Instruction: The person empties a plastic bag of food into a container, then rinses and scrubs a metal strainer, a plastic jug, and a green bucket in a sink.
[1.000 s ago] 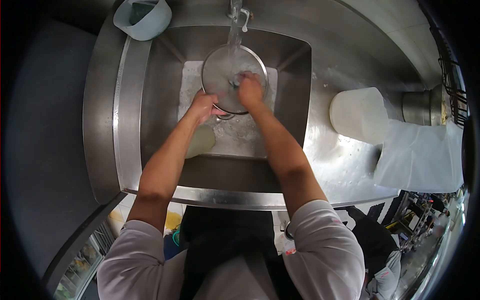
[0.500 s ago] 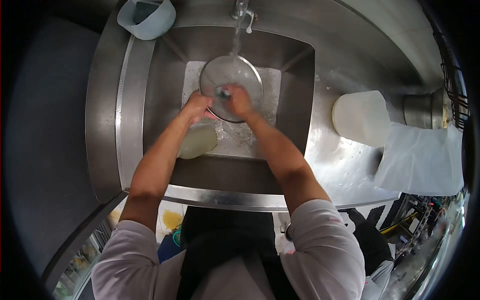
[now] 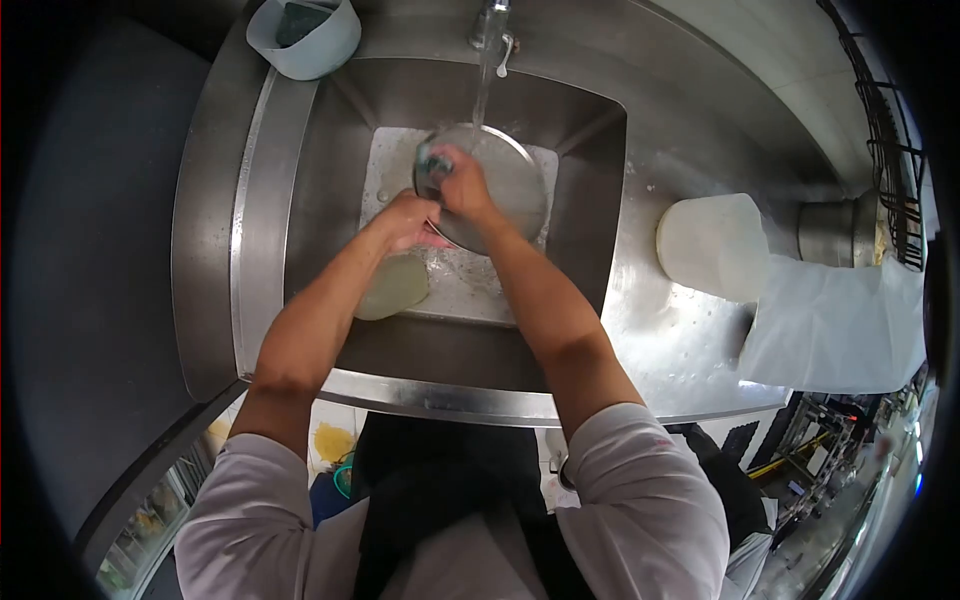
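A round glass lid (image 3: 505, 185) with a metal rim is tilted inside the steel sink (image 3: 590, 230), under water running from the faucet (image 3: 490, 30). My left hand (image 3: 408, 222) is closed on the lid's lower left edge. In my right hand (image 3: 461, 182) is a greenish scrubber (image 3: 436, 165), pressed at the lid's left edge. A pale translucent container (image 3: 393, 288) lies in the sink just below my left hand.
At the back left corner a white bowl (image 3: 325, 50) holds a dark sponge. Right of the sink stand a white tub (image 3: 712, 246), a translucent plastic bag (image 3: 840, 325) and a metal pot (image 3: 828, 234). A dark wire rack (image 3: 895, 150) is at the far right.
The lid has shifted to the right and tilted. My right hand has moved the scrubber from near the lid's middle to its left edge. My left hand has moved slightly right.
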`<state>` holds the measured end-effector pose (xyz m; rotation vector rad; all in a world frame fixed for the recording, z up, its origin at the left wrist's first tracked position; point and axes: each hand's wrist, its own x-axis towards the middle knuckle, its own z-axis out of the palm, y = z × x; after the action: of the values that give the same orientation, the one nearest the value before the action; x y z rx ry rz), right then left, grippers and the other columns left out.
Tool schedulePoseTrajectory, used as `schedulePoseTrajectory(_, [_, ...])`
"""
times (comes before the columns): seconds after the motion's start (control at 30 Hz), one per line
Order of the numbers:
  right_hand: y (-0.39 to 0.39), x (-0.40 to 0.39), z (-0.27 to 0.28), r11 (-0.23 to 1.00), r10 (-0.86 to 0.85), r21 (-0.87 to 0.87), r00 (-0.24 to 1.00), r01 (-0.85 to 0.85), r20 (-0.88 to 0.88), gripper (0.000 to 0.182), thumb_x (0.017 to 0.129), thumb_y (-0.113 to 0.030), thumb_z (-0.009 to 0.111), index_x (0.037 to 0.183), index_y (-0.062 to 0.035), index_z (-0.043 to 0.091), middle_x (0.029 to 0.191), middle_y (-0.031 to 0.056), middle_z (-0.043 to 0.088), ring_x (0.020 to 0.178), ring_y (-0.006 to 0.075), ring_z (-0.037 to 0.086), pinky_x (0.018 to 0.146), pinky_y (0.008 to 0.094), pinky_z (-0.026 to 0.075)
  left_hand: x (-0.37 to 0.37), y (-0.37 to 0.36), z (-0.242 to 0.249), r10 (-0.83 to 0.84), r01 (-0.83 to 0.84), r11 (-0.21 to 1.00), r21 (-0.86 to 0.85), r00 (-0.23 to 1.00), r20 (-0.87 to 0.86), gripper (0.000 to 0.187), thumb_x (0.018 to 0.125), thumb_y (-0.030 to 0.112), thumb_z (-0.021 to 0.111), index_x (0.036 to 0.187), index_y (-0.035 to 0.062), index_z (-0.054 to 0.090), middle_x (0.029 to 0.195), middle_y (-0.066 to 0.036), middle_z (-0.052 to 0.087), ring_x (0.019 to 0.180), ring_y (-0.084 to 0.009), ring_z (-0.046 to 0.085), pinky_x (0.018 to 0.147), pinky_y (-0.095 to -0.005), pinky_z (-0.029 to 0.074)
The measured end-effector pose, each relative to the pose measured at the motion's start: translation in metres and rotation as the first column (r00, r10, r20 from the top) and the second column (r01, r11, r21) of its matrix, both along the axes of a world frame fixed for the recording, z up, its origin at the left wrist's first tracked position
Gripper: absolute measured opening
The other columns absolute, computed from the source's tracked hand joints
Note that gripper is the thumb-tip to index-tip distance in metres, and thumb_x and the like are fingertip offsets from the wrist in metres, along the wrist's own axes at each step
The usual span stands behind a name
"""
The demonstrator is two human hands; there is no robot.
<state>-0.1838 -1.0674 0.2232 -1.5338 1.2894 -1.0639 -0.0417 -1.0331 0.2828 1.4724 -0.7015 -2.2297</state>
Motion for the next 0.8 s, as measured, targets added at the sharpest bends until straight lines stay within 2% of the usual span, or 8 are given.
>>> schedulePoseTrajectory(0.13, [-0.002,-0.04,-0.011,0.932,0.245,-0.12,0.84,-0.341,-0.485,0.029,0.071,-0.002,0.066,0.1,-0.0072,0.063,0.1,0.0154,0.066,0.1,0.0371,0.059,0.093,0.0405,0.045,0.01,-0.001,0.016,-0.018,0.016,0.999,-0.035,0.999,-0.036,0.034,0.075,-0.001,0.05,0.109,-0.009,0.052,0.097,-0.016,0.06,0.075,-0.03,0.065,0.066,-0.0428,0.061])
schedulePoseTrajectory(0.17, [-0.005,-0.041,-0.002,0.998,0.035,-0.016,0.799,-0.055,-0.6,0.038,0.065,-0.002,0.064,0.103,-0.0102,0.066,0.108,0.0169,0.064,0.103,0.0378,0.058,0.093,0.0431,0.046,0.006,0.002,0.017,0.0,-0.002,0.999,-0.04,0.999,-0.049,0.034,0.076,0.0,0.049,0.109,-0.0086,0.052,0.097,-0.016,0.06,0.076,-0.0297,0.065,0.065,-0.0421,0.061])
schedulePoseTrajectory(0.27, [-0.016,-0.014,-0.011,0.979,-0.188,-0.128,0.939,0.157,-0.287,0.038,0.065,-0.002,0.064,0.101,-0.0101,0.067,0.107,0.0174,0.064,0.102,0.0373,0.059,0.091,0.0435,0.046,-0.005,0.018,0.006,0.061,-0.062,0.998,-0.011,0.998,-0.035,0.036,0.078,0.001,0.049,0.113,-0.0082,0.052,0.101,-0.016,0.061,0.078,-0.0291,0.066,0.064,-0.0409,0.061])
schedulePoseTrajectory(0.4, [0.024,-0.025,-0.007,0.933,0.346,-0.014,0.909,-0.359,-0.232,0.033,0.069,-0.004,0.062,0.101,-0.0089,0.067,0.108,0.0202,0.063,0.102,0.0367,0.059,0.088,0.0422,0.047,0.013,-0.015,-0.011,0.083,-0.082,0.995,-0.06,0.996,0.026,0.035,0.077,-0.001,0.048,0.111,-0.0089,0.05,0.094,-0.017,0.06,0.076,-0.0302,0.065,0.071,-0.0443,0.061])
schedulePoseTrajectory(0.53, [-0.012,-0.07,-0.002,0.987,0.093,-0.016,0.658,-0.157,-0.747,0.033,0.069,-0.005,0.064,0.102,-0.0103,0.065,0.102,0.0186,0.063,0.1,0.0367,0.059,0.089,0.0437,0.046,-0.001,0.009,0.016,0.138,-0.139,0.986,-0.09,0.99,-0.023,0.041,0.077,-0.002,0.048,0.117,-0.0101,0.049,0.099,-0.019,0.061,0.08,-0.0319,0.066,0.069,-0.046,0.061])
schedulePoseTrajectory(0.67, [0.005,-0.013,-0.003,0.991,0.06,-0.085,0.897,-0.107,-0.439,0.031,0.072,-0.007,0.063,0.102,-0.0117,0.066,0.105,0.015,0.062,0.101,0.0357,0.058,0.089,0.0417,0.048,-0.009,0.003,-0.017,0.075,-0.075,0.997,0.022,0.997,0.011,0.051,0.077,-0.003,0.048,0.127,-0.0095,0.044,0.11,-0.022,0.059,0.086,-0.0335,0.066,0.068,-0.0473,0.061])
schedulePoseTrajectory(0.77, [0.007,-0.043,-0.013,0.879,0.358,-0.077,0.757,-0.471,-0.547,0.032,0.07,-0.007,0.063,0.101,-0.0113,0.066,0.104,0.0157,0.062,0.101,0.0366,0.057,0.087,0.0434,0.047,0.005,0.002,-0.002,-0.054,0.059,0.996,-0.062,0.995,0.084,0.05,0.078,-0.002,0.048,0.127,-0.0086,0.044,0.113,-0.021,0.058,0.085,-0.0337,0.066,0.066,-0.0467,0.061])
schedulePoseTrajectory(0.8, [0.012,-0.059,-0.014,0.915,0.229,-0.131,0.76,-0.381,-0.608,0.033,0.069,-0.006,0.063,0.101,-0.0111,0.066,0.104,0.0155,0.062,0.101,0.0364,0.057,0.087,0.044,0.046,0.003,0.011,-0.002,-0.037,0.047,0.996,-0.08,0.991,0.125,0.05,0.078,-0.002,0.048,0.127,-0.0083,0.043,0.113,-0.02,0.058,0.086,-0.0339,0.065,0.065,-0.046,0.061])
